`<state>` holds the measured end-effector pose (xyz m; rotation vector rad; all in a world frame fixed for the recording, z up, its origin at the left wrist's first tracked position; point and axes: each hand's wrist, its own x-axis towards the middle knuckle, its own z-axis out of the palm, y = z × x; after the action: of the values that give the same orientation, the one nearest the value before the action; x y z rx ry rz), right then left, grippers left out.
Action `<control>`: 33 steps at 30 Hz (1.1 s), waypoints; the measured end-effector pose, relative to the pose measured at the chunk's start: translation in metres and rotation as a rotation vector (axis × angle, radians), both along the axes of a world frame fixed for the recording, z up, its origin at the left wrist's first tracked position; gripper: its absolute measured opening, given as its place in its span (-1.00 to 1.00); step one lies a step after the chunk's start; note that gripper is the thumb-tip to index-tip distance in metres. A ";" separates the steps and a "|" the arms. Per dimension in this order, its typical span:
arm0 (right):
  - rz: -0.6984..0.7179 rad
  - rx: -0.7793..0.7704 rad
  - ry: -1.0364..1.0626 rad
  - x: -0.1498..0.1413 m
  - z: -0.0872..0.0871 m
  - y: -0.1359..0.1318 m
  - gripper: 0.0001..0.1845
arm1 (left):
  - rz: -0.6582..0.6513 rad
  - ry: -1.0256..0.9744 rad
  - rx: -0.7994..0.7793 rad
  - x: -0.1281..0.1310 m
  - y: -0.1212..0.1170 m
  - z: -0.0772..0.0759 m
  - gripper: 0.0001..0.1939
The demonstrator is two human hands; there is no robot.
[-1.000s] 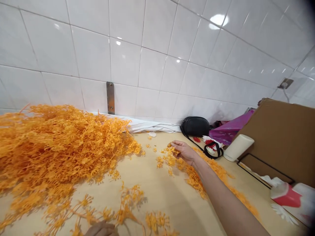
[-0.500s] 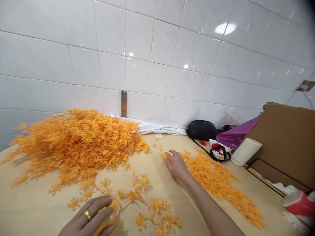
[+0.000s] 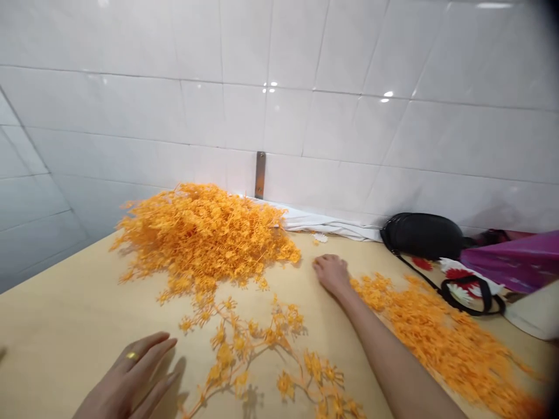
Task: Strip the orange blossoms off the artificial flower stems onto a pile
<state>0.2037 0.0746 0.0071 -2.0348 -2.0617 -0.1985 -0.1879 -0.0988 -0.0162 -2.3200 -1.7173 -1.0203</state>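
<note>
My left hand [image 3: 135,375], with a gold ring, hovers low over the table at the near left. Its fingers are stretched and apart, with nothing visible in them. Just right of it lies an artificial orange flower sprig [image 3: 238,349] with branching stems. My right hand [image 3: 332,274] rests on the tabletop farther back, its fingers bent down and their tips tucked under. Whatever may be beneath them is hidden. Behind my right wrist and along that forearm spreads a heap of loose orange flower heads [image 3: 432,326]. A large bushy pile of orange flower stems [image 3: 209,235] stands at the back left.
Against the tiled wall lie a white cloth [image 3: 323,224] and a black bag [image 3: 423,235] with its strap trailing forward. Red and white flowers [image 3: 465,282], purple fabric [image 3: 515,262] and a cream object [image 3: 535,311] sit at the right. A metal bracket [image 3: 260,174] is on the wall.
The view has swung left, so the cardboard box is gone from sight. My left hand has drawn away leftward from the sprig. The right hand's fingers have curled down over the small loose pieces' spot.
</note>
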 end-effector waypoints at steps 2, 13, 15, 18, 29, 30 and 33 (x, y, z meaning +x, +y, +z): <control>-0.093 0.026 -0.010 0.012 0.003 -0.011 -0.67 | -0.038 0.037 -0.083 0.008 -0.001 0.009 -0.63; 0.347 -0.055 0.594 -0.036 0.024 -0.109 -0.54 | -0.372 0.094 -0.322 0.078 -0.002 0.028 -0.70; 0.453 -0.119 0.586 -0.054 0.022 -0.119 -0.41 | -0.422 0.108 -0.328 0.089 0.002 0.030 -0.74; 0.413 -0.160 0.419 -0.063 0.018 -0.127 -0.51 | -0.460 0.138 -0.311 0.102 0.009 0.034 -0.80; -0.043 -0.246 0.269 -0.033 0.008 -0.150 -0.64 | -0.092 0.048 -0.392 0.108 0.042 0.047 -0.69; -0.027 -0.258 0.276 -0.035 0.010 -0.153 -0.61 | -0.064 0.055 -0.394 0.111 0.049 0.047 -0.70; 0.031 -0.263 0.299 -0.044 0.021 -0.158 -0.52 | 0.034 0.108 -0.410 0.127 0.070 0.046 -0.71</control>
<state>0.1598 -0.0838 0.0285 -2.0227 -2.0120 0.3799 -0.0611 -0.0293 0.0298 -2.5054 -2.0733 -0.5629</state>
